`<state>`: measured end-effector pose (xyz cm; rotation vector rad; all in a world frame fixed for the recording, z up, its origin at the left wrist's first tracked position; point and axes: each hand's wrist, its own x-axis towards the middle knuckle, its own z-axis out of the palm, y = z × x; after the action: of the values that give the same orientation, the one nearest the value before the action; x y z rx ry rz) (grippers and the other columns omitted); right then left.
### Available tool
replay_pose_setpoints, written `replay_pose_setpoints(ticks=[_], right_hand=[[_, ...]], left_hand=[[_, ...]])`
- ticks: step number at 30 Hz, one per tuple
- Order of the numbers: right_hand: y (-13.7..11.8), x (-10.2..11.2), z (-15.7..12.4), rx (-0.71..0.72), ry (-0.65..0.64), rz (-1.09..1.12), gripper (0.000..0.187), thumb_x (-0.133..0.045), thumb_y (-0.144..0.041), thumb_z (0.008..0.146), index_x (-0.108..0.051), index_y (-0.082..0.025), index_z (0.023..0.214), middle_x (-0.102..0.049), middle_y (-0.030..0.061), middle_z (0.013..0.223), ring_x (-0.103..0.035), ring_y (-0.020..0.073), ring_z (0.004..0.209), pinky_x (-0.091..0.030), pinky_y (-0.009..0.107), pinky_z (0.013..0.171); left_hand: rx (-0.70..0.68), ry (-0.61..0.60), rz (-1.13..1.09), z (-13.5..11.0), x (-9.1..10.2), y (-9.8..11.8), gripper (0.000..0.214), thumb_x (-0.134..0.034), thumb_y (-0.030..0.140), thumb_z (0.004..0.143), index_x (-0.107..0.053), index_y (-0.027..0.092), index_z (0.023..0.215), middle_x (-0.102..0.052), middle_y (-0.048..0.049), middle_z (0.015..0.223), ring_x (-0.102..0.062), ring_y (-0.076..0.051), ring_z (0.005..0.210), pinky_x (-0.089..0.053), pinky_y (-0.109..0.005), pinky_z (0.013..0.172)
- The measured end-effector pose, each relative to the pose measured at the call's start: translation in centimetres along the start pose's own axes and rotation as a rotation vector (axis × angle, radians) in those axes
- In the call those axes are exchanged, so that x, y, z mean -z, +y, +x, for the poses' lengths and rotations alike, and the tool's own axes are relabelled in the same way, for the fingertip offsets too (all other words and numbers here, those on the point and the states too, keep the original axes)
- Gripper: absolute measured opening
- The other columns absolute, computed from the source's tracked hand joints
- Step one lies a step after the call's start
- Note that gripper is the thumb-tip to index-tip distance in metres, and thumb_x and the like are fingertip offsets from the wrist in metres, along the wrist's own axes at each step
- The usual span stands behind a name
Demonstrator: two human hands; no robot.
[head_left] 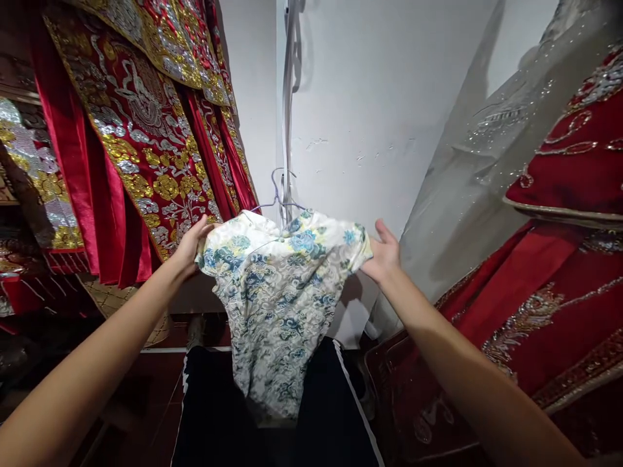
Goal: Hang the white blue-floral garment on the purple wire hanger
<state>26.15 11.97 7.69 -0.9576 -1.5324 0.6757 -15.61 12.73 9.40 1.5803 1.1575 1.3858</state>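
A white short-sleeved cheongsam (287,311) with blue and yellow flowers is spread in front of me, over my dark trousers. It has a stand-up collar and a slanting front seam, and its lower end falls between my legs. A thin purple hanger (278,200) sticks out of the neck, hook upward. My left hand (192,245) grips the sleeve on the left, its fingers partly behind the cloth. At the opposite sleeve, my right hand (384,256) holds the edge with the thumb raised; its other fingers are partly hidden by the fabric.
Red costumes (146,130) with gold and silver embroidery hang close on the left. A red beaded gown (559,259) and a sheer sparkling white fabric (487,136) stand on the right. Ahead is a white wall (370,84) with a vertical metal rail (288,97).
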Motion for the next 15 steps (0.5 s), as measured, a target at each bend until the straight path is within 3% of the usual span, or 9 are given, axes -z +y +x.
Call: replay_pose_setpoints(ticks=[2,5,8,12,13,15], right_hand=[[-2.0,-0.4,0.6,0.007,0.027,0.058,0.091,-0.014,-0.080,0.087,-0.068,-0.013,0.119,-0.072,0.0179,0.095,-0.063,0.0385,0.107,-0.045,0.057,0.089],[-5.2,-2.2,0.8,0.046,0.033,0.024,0.086,-0.016,-0.077,0.089,-0.067,-0.017,0.123,-0.072,0.0163,0.099,-0.062,0.0362,0.108,-0.046,0.056,0.088],[-6.5,-4.1,-0.4,0.083,-0.163,-0.028,0.074,-0.029,-0.071,0.091,-0.068,-0.016,0.122,-0.072,0.0152,0.103,-0.065,0.0330,0.105,-0.049,0.049,0.086],[-4.2,-5.8,-3.3,0.175,-0.611,-0.244,0.050,-0.064,-0.048,0.083,-0.066,-0.023,0.126,-0.071,0.0101,0.115,-0.065,0.0292,0.108,-0.051,0.044,0.093],[-3.1,-6.3,-3.9,0.208,-0.654,-0.323,0.054,-0.067,-0.041,0.081,-0.062,-0.025,0.132,-0.067,0.0097,0.124,-0.062,0.0292,0.114,-0.048,0.045,0.098],[-0.8,-7.5,-5.0,0.276,-0.614,-0.464,0.077,-0.071,-0.036,0.077,-0.044,-0.025,0.148,-0.051,0.0128,0.146,-0.049,0.0313,0.133,-0.040,0.049,0.109]], left_hand=[[-0.037,-0.010,0.063,0.6,0.5,1.2,0.060,-0.049,0.069,0.085,-0.069,0.014,0.096,-0.071,-0.0095,0.088,-0.065,-0.024,0.076,-0.051,-0.032,0.066],[-0.210,0.007,0.269,1.4,0.2,2.4,0.045,-0.062,0.058,0.082,-0.069,0.016,0.094,-0.069,-0.0058,0.090,-0.061,-0.019,0.078,-0.046,-0.027,0.068],[-0.308,0.081,0.467,1.1,-1.4,2.0,0.039,-0.065,0.055,0.081,-0.066,0.016,0.081,-0.063,-0.0020,0.073,-0.054,-0.017,0.070,-0.041,-0.026,0.065],[-0.328,0.162,0.348,-0.9,-4.7,0.6,0.043,-0.052,0.056,0.089,-0.060,0.017,0.074,-0.057,-0.0010,0.068,-0.051,-0.016,0.066,-0.040,-0.026,0.063],[-0.331,0.143,0.271,-1.4,-5.7,0.6,0.043,-0.050,0.056,0.091,-0.060,0.017,0.076,-0.058,-0.0018,0.071,-0.052,-0.016,0.068,-0.042,-0.026,0.065],[-0.346,0.070,0.150,-2.3,-8.0,1.2,0.041,-0.051,0.054,0.091,-0.061,0.017,0.079,-0.062,-0.0040,0.079,-0.056,-0.018,0.075,-0.045,-0.028,0.071]])
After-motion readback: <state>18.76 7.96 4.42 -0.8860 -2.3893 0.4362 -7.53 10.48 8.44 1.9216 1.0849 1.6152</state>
